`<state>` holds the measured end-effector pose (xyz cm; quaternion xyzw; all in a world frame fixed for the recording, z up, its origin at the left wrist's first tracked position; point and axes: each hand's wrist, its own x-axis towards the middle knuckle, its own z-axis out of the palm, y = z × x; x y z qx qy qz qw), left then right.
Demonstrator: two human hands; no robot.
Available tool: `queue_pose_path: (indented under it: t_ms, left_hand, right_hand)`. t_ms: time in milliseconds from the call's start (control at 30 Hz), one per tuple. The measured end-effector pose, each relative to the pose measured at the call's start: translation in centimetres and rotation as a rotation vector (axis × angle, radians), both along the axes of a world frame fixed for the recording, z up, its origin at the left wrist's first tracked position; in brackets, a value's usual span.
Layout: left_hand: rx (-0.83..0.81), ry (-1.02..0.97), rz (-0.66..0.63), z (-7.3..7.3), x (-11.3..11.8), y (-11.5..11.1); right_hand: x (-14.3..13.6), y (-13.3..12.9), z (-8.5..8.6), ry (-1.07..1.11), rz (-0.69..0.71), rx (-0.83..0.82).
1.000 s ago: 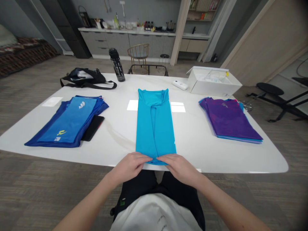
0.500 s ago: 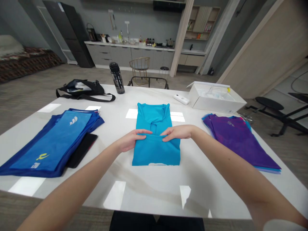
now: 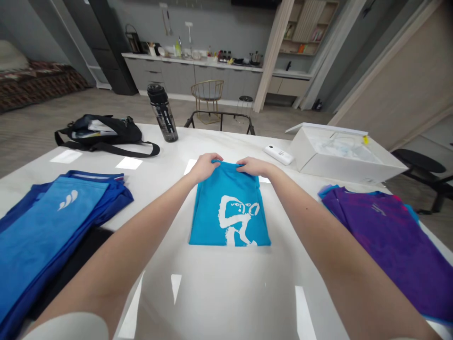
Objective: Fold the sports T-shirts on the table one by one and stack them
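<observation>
A folded turquoise shirt (image 3: 207, 217) lies on the white table in front of me, its lower part showing white lettering and a large brush-like print. At the shirt's far left corner, my left hand (image 3: 207, 167) pinches the edge between thumb and fingers. My right hand (image 3: 255, 167) grips the same far edge a little to the right. Both arms reach straight out over the table, and the fingertips partly hide the fabric they hold.
Blue shirts (image 3: 53, 226) lie stacked on the left, and purple ones (image 3: 385, 236) on the right. Toward the back of the table (image 3: 226, 283) are a black waist bag (image 3: 106, 132), a dark bottle (image 3: 164, 115), a white handheld device (image 3: 279, 154) and an open white box (image 3: 339, 163).
Both hands have moved away from me to the shirt's far end. The fold now covers the collar area, and the white print faces up. The view has moved closer to the table.
</observation>
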<state>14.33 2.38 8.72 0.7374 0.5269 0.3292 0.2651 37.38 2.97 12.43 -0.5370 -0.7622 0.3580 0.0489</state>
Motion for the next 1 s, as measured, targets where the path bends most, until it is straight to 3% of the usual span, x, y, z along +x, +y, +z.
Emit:
queue_pose_path:
  t_ms: [200, 300, 433, 533, 633, 733, 867, 1000]
  left_hand:
    - [-0.031, 0.092, 0.020, -2.2, -0.5, 4.0]
    - [-0.041, 0.191, 0.042, -3.0, -0.5, 4.4]
    - [0.206, 0.401, 0.075, -3.3, 0.6, 2.2]
    - [0.386, 0.518, -0.037, -3.8, 2.0, -0.7]
    - [0.292, 0.573, -0.128, -5.2, 3.0, -2.7]
    - [0.126, 0.602, -0.089, -6.3, 3.0, -3.2]
    - [0.135, 0.595, 0.011, -6.0, 3.4, -3.7]
    - [0.185, 0.588, -0.006, -5.7, 4.5, -6.0]
  right_hand:
    - [-0.5, 4.9, -1.8, -0.097, 0.032, -0.057]
    - [-0.5, 5.3, -3.3, -0.144, 0.061, 0.095]
    - [-0.8, 2.3, -5.1, -0.226, -0.060, 0.523]
    - [-1.5, -1.4, -6.6, -0.232, -0.085, 0.767]
    - [-2.1, -3.7, -8.6, -0.240, -0.023, 0.709]
    - [-1.6, -3.7, -10.1, -0.290, -0.084, 0.552]
    - [-1.1, -3.3, -9.6, -0.343, -0.191, 0.486]
    - [-2.5, -6.3, -8.7, -0.307, -0.159, 0.617]
